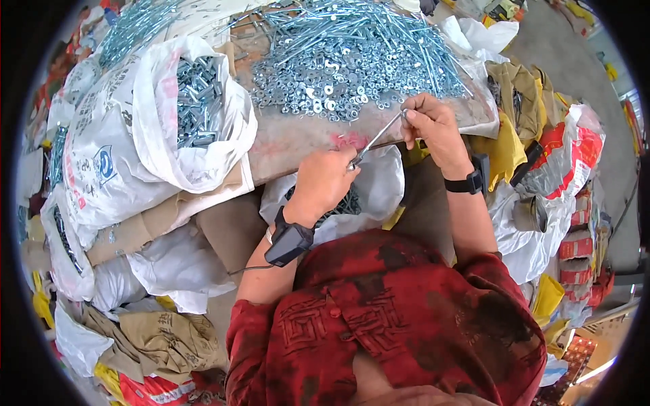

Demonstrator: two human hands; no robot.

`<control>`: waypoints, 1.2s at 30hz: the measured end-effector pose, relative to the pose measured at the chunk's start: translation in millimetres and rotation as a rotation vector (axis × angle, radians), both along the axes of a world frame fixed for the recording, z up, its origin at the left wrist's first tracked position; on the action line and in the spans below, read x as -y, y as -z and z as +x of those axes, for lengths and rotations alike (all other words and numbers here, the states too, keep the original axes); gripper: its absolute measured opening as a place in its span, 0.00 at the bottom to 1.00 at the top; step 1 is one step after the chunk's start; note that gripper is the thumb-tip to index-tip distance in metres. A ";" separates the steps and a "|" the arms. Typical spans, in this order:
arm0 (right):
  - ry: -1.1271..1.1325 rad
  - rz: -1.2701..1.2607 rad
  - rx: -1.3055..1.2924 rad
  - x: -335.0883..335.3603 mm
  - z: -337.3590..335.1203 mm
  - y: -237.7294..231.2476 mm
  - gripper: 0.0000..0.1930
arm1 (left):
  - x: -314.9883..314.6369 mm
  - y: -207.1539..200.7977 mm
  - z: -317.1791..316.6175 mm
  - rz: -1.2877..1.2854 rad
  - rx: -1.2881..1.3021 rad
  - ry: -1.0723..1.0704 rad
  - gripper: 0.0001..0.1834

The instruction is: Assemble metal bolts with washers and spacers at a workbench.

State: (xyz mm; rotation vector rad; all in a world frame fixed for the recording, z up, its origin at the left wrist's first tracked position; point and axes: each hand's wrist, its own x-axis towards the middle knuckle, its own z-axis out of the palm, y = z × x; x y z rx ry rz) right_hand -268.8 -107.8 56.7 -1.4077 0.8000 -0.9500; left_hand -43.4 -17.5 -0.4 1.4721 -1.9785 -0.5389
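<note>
A slim, shiny metal rod [383, 137] slants between my hands, over the near edge of the work table [288, 139]. My left hand [321, 184] is closed around its lower end, where a thicker metal part shows by the thumb. At the upper end, my right hand [437, 132] pinches the tip between thumb and fingers; a small round piece seems to sit there, too small to name surely. Just beyond lies a heap of loose washers and nuts [318, 84], with many long metal rods [386, 30] piled behind. Below my hands, a white bag [387, 181] holds more metal pieces.
On the left of the table stands an open white woven sack [108, 149] filled with short metal sleeves [198, 101]. More rods [135, 30] lie at the far left. Brown and yellow sacks [521, 101] and a metal cup [530, 214] are on the right. Folded sacks [166, 342] lie lower left.
</note>
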 end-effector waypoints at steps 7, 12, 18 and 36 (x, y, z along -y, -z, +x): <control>-0.050 0.055 -0.025 -0.7 -11.6 5.1 0.09 | -0.8 -1.1 -3.9 -0.008 0.038 0.026 0.09; -0.323 0.227 0.119 12.3 -20.9 5.9 0.14 | 1.9 -1.6 -6.2 -0.063 -0.041 0.044 0.08; -0.129 -0.104 -0.168 62.5 16.6 26.4 0.16 | 9.1 16.1 -4.1 0.193 -0.674 0.086 0.08; -0.022 -0.149 -0.054 41.4 23.9 2.9 0.10 | 8.1 14.9 5.9 0.213 -0.469 0.017 0.09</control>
